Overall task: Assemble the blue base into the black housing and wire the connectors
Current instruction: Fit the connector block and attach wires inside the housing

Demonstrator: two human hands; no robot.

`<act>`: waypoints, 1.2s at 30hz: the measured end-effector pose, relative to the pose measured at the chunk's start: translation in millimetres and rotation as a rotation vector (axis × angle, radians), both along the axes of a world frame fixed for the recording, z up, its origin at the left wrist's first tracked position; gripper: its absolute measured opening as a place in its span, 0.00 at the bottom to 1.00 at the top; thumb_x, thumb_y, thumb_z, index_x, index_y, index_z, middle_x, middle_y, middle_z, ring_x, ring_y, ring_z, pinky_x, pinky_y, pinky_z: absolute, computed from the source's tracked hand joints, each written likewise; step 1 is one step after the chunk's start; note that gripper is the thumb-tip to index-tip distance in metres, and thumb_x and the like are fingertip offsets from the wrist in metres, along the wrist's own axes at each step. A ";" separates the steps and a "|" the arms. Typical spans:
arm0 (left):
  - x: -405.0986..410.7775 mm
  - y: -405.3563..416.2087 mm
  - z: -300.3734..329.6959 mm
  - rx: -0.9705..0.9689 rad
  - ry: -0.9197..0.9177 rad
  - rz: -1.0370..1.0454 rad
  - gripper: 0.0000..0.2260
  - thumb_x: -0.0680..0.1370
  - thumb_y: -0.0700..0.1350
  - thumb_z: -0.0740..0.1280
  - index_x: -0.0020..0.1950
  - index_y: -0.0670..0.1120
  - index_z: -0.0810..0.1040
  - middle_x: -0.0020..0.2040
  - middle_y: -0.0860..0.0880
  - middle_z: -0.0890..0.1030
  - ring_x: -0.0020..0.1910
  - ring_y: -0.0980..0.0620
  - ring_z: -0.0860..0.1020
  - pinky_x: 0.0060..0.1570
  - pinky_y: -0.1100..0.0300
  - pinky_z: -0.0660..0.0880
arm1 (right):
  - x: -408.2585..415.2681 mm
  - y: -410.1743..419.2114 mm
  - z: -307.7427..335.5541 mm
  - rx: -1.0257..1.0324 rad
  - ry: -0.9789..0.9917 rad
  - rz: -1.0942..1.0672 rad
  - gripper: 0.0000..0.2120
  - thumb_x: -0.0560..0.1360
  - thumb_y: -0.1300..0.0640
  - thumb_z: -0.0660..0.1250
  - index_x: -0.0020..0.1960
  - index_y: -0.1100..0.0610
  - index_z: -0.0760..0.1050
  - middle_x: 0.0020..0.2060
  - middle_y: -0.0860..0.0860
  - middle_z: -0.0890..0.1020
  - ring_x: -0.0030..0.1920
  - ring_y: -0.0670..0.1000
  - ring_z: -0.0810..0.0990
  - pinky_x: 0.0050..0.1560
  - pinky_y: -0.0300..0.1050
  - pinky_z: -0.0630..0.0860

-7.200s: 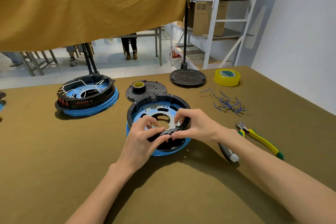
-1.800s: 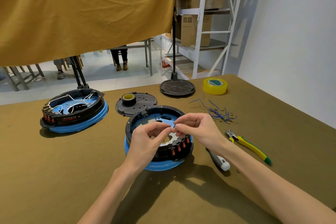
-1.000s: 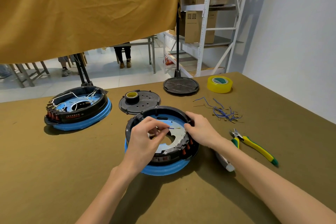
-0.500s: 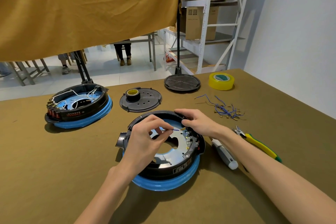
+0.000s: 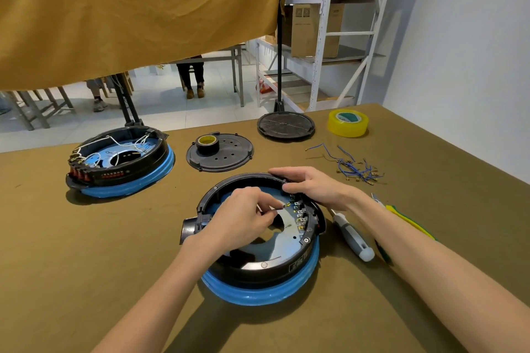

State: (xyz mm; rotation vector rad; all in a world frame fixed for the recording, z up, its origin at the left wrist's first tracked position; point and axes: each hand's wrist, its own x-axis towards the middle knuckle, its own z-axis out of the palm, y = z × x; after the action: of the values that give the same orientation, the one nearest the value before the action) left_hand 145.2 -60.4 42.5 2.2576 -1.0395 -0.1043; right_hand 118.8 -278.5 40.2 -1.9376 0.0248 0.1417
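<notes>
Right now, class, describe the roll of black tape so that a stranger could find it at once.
Start at the wired unit at the table's far left, then look right to the flat black disc lying beside it. The black tape sits on that disc, left of its centre. Unlike the larger yellow tape far right, it is small and dark with a yellow core.
</notes>
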 end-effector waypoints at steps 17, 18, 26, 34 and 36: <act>8.2 3.4 -12.4 -0.052 0.035 0.031 0.08 0.79 0.47 0.73 0.58 0.52 0.84 0.41 0.56 0.80 0.42 0.60 0.77 0.41 0.70 0.71 | -34.7 -2.3 2.7 -0.322 -0.030 -0.292 0.11 0.78 0.50 0.72 0.57 0.53 0.82 0.47 0.47 0.84 0.38 0.38 0.80 0.37 0.31 0.72; 7.3 4.1 -12.0 -0.058 0.045 0.026 0.08 0.79 0.47 0.74 0.57 0.53 0.84 0.41 0.56 0.81 0.41 0.60 0.78 0.41 0.71 0.72 | -35.3 -1.6 3.7 -0.338 -0.026 -0.285 0.14 0.78 0.49 0.73 0.60 0.54 0.81 0.49 0.47 0.84 0.41 0.40 0.80 0.39 0.32 0.72; -3.0 8.4 -8.4 -0.078 0.162 -0.039 0.12 0.76 0.43 0.77 0.59 0.49 0.85 0.44 0.56 0.87 0.44 0.65 0.84 0.50 0.69 0.80 | -28.8 7.5 17.9 -0.443 -0.023 -0.206 0.11 0.81 0.55 0.68 0.58 0.60 0.84 0.52 0.57 0.86 0.54 0.56 0.83 0.56 0.50 0.78; -4.9 33.8 -4.4 -0.193 0.202 0.014 0.15 0.76 0.42 0.76 0.62 0.50 0.83 0.45 0.57 0.87 0.42 0.61 0.86 0.46 0.66 0.82 | -24.7 11.6 18.6 -0.555 0.067 -0.282 0.15 0.80 0.50 0.69 0.63 0.57 0.80 0.54 0.53 0.84 0.52 0.52 0.82 0.48 0.43 0.76; -4.1 37.6 -3.3 -0.263 0.189 0.063 0.12 0.75 0.44 0.77 0.57 0.52 0.83 0.46 0.55 0.86 0.42 0.60 0.86 0.44 0.65 0.82 | -31.1 16.8 19.3 -0.698 0.082 -0.301 0.14 0.80 0.52 0.67 0.61 0.60 0.79 0.54 0.55 0.84 0.53 0.55 0.82 0.52 0.51 0.81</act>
State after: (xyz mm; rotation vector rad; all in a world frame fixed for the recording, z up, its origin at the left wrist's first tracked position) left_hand 141.1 -22.8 39.2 1.9977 -0.8302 -0.1425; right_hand 87.7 -261.7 59.5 -2.5906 0.4729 0.0057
